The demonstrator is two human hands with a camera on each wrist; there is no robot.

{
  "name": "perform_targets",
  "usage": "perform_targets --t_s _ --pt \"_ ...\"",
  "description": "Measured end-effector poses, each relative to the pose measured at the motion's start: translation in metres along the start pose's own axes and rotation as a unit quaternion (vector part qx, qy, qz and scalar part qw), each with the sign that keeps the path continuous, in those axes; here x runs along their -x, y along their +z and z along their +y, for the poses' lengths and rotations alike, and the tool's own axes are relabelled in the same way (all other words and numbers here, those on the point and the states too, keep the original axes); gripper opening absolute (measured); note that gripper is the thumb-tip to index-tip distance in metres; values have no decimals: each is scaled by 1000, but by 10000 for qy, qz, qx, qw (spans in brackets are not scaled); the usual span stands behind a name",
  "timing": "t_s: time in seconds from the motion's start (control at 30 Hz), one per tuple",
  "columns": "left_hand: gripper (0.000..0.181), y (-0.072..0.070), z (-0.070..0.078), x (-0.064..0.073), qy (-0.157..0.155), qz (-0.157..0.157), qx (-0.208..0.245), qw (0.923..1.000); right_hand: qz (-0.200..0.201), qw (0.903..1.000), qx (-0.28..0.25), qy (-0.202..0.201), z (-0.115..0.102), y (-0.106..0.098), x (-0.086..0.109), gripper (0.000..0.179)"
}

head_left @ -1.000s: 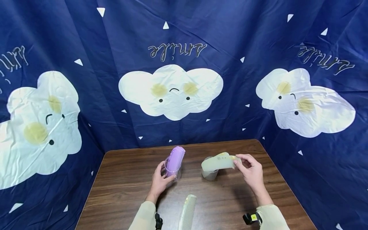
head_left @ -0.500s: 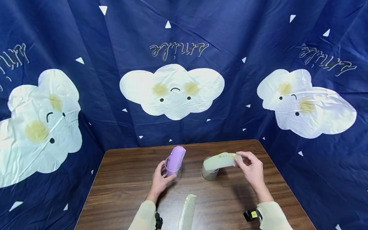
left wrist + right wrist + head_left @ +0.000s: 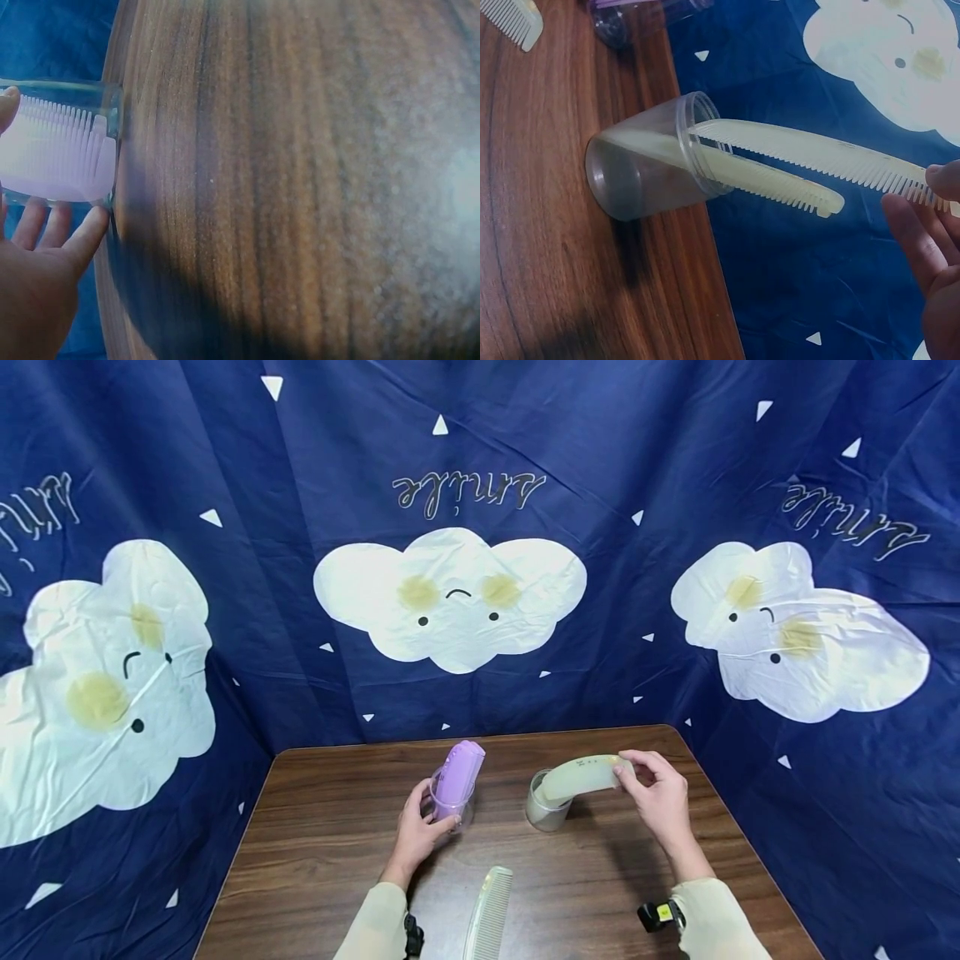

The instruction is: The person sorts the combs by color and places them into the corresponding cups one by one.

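My right hand pinches the outer end of the pale comb between thumb and fingertips; the grip is closed on that comb; the far end of the comb sits at the mouth of the right cup. The right wrist view shows the comb entering the cup over its rim, with a second pale comb already standing inside, teeth facing up towards the one I hold; the two lie close together at the rim, and I cannot tell whether they touch.

My left hand wraps the left cup, fingers curled round its wall; the purple comb stands inside it, leaning, upper end well above the rim. The left wrist view confirms fingers against the clear wall with the purple teeth behind it.

Step in hand, by my judgement: insertion of the pale comb into the right cup, begun but not seated. The next move calls for tipping the held end upward and sliding the comb down beside its neighbour without tilting the cup; release only once it rests inside.

A third, clear comb lies flat on the table near me, between my forearms, apart from both hands.
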State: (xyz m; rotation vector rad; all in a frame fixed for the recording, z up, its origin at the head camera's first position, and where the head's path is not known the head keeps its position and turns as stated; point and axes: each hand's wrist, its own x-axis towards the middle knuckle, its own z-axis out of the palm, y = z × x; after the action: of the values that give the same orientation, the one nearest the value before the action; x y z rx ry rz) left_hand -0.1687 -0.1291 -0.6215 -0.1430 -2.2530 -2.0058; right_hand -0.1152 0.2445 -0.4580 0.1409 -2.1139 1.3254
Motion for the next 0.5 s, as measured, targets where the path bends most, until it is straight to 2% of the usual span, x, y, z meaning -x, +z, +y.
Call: perform_targets --t_s 0.1,0.27,0.37,0.5 --pt "83 -1 17 5 18 -27 27 10000 -148 9997 162 -53 1 2 -1 22" --pt "83 -3 20 5 5 -77 -37 10000 -224 9994 240 -124 2 5 -3 23" --pt "85 -1 14 3 -36 -86 -58 9999 -216 9993 279 -125 4 8 -4 23" --pt "88 1 -4 -2 -65 28 -90 9999 -215 9993 303 -107 18 13 -4 24"
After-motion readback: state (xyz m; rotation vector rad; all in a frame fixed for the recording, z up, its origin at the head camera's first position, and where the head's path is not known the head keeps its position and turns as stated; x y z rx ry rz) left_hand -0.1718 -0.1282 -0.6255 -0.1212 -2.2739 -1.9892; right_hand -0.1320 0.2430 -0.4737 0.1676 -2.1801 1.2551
